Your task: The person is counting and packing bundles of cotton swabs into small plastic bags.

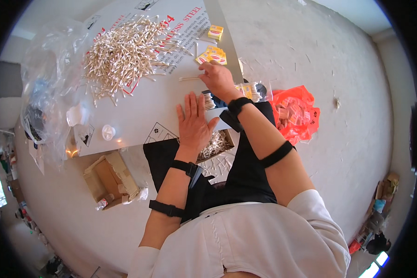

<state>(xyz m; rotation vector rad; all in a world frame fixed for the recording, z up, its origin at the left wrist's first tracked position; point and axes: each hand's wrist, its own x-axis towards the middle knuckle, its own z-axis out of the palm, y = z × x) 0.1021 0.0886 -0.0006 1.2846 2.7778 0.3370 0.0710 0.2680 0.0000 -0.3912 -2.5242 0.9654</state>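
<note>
My left hand (193, 124) lies flat at the front edge of the table, fingers stretched out, its fingertips beside a row of cotton swabs (208, 101). My right hand (219, 80) reaches across with bent fingers, their tips at the lower edge of several small yellow cards (211, 55). Whatever sits between those fingertips is too small to make out. A loose cotton swab (189, 78) lies just left of them. Under my right wrist, another packed row of swabs (250, 91) stands at the table's right edge. Farther left spreads a large heap of cotton swabs (125, 55).
A yellow box (215, 32) stands behind the cards. Clear plastic bags (51, 83) and a white round lid (108, 132) are at left. An open cardboard box (110, 178) sits on the floor. Swabs fill a box (215, 145) between my legs; a red bag (294, 113) stands right.
</note>
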